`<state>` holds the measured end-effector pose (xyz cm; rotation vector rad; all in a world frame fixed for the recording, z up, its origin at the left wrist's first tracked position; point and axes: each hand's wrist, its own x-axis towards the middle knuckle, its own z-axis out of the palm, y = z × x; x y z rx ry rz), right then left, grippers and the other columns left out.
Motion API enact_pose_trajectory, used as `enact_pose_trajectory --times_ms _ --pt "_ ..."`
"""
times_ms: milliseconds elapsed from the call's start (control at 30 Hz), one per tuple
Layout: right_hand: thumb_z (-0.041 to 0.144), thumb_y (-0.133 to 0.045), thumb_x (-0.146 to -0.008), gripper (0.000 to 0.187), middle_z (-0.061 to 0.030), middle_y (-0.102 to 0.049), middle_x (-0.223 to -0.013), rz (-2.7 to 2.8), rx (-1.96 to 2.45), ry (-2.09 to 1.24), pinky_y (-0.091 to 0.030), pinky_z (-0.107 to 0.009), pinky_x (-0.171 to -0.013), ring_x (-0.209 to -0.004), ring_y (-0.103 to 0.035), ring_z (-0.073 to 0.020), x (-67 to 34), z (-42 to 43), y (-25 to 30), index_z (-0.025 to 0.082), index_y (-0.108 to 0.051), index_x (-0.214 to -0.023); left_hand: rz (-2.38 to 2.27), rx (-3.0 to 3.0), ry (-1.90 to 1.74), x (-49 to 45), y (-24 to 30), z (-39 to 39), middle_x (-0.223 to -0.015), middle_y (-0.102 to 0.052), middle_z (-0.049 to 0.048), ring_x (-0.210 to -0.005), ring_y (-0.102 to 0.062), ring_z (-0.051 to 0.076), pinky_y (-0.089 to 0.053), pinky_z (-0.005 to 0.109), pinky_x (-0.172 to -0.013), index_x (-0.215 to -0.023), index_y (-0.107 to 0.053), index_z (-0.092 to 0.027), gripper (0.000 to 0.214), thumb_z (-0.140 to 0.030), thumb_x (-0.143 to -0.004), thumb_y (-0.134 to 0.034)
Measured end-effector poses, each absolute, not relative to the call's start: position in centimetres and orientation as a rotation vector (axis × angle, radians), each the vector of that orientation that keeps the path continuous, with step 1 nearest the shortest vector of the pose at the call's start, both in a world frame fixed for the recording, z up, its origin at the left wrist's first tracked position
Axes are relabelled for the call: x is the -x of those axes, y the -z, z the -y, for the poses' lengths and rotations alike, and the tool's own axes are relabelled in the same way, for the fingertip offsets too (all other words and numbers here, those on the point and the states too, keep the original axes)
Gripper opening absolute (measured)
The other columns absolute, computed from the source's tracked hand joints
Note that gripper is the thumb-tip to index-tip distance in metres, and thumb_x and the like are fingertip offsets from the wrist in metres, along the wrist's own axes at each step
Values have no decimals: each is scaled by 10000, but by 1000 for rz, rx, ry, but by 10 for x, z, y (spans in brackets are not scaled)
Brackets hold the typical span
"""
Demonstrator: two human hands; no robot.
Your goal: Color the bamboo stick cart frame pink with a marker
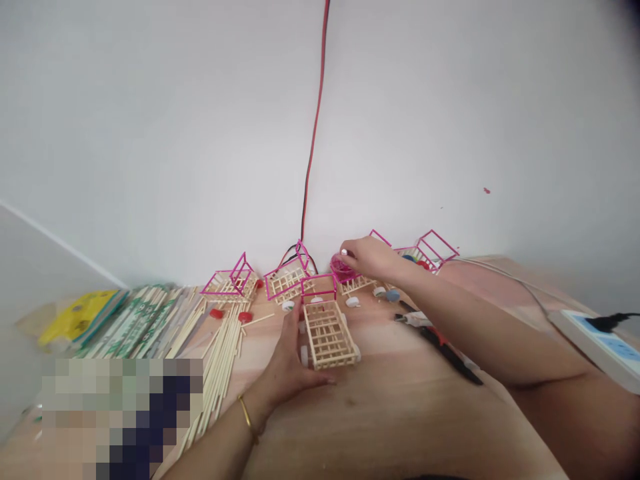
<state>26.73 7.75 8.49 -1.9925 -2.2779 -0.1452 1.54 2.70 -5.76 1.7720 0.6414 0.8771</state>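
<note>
A small cart built of wooden sticks [327,337], with white wheels and a pink handle frame, stands on the wooden table [400,427]. My left hand [290,357] lies against its left side, fingers curled round the near corner. My right hand [363,257] reaches to the back of the table and pinches a round pink thing [342,269] beside another stick cart near the wall.
Several more stick carts with pink frames [285,280] line the wall. Loose wooden sticks [220,360] and chopstick packets [145,320] lie at left, with red caps [217,313]. Pliers [440,343] lie at right, a power strip [600,343] at far right. A red-black cable [313,147] hangs down the wall.
</note>
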Motion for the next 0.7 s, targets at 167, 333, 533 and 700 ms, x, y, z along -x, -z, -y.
enact_pose_trajectory --times_ms 167,333,533,700 --pt "317 -475 -959 281 -109 -767 -927 2240 1992 116 -358 -287 -644 -832 -681 -227 -269 -74 -87 186 -722 -935 -652 -1773 -891 -16 56 -26 -1537 -330 150 -1422 -370 391 -302 601 -1180 -1569 -32 -343 1408 -384 -501 -949" --pt "310 -482 -952 271 -87 -771 -936 2164 1943 110 -379 -278 -668 -841 -685 -220 -273 -68 -89 199 -721 -1013 -657 -1748 -890 -16 55 -26 -1535 -333 156 -1424 -367 397 -310 612 -1170 -1570 -52 -341 1398 -402 -499 -947" --pt "279 -514 -926 240 -63 -753 -797 2017 1831 39 -398 -284 -668 -707 -658 -196 -280 -58 -79 194 -727 -1001 -660 -1752 -908 -15 54 -26 -1559 -306 149 -1439 -339 395 -280 598 -1188 -1568 -103 -326 1330 -457 -530 -925" --pt "404 -615 -896 234 -34 -729 -812 1496 1588 -42 -417 -294 -632 -656 -603 -177 -298 -9 -66 250 -716 -1039 -653 -1732 -929 -14 51 -26 -1547 -327 140 -1420 -373 380 -279 565 -1196 -1563 -156 -318 1264 -509 -559 -899"
